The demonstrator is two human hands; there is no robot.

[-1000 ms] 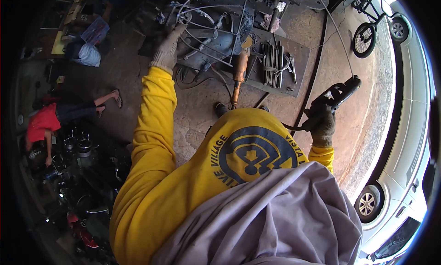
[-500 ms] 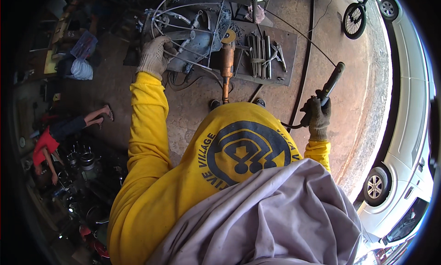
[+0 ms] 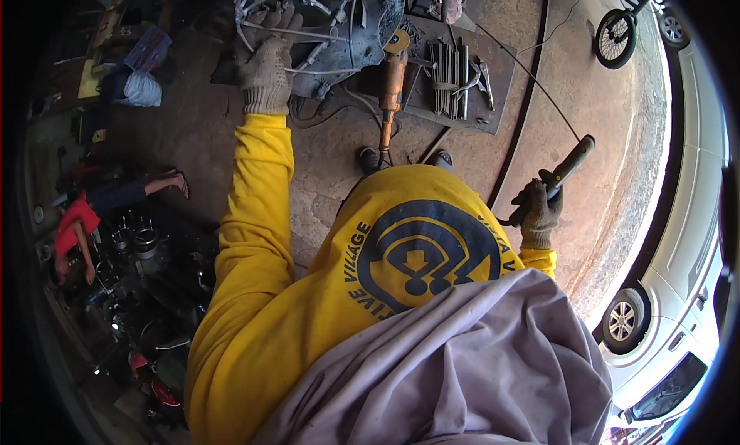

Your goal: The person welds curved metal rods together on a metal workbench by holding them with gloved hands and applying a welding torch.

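Observation:
A round metal rod frame (image 3: 322,38) of welded hoops and crossbars lies at the top over a dark metal sheet. My left hand (image 3: 267,73), in a knitted work glove, grips its near left side, fingers among the rods. Off to the right, clear of the frame, my right hand (image 3: 539,212) wears a dirty dark glove and is closed round a welding electrode holder (image 3: 572,164). From the holder a long thin electrode (image 3: 537,83) slants up and left toward the work table.
An orange angle grinder (image 3: 392,87) with a yellow disc lies beside the frame. A bundle of metal rods (image 3: 445,79) and locking pliers (image 3: 486,83) rest on the metal table (image 3: 502,67). A person in red (image 3: 77,228) is at the left. A bicycle wheel (image 3: 615,39) and silver vehicle (image 3: 678,306) stand right.
The rod frame has shifted left against the table, with my left hand reaching further over it. My right hand still holds the electrode holder, a little lower. The whole view has shifted slightly.

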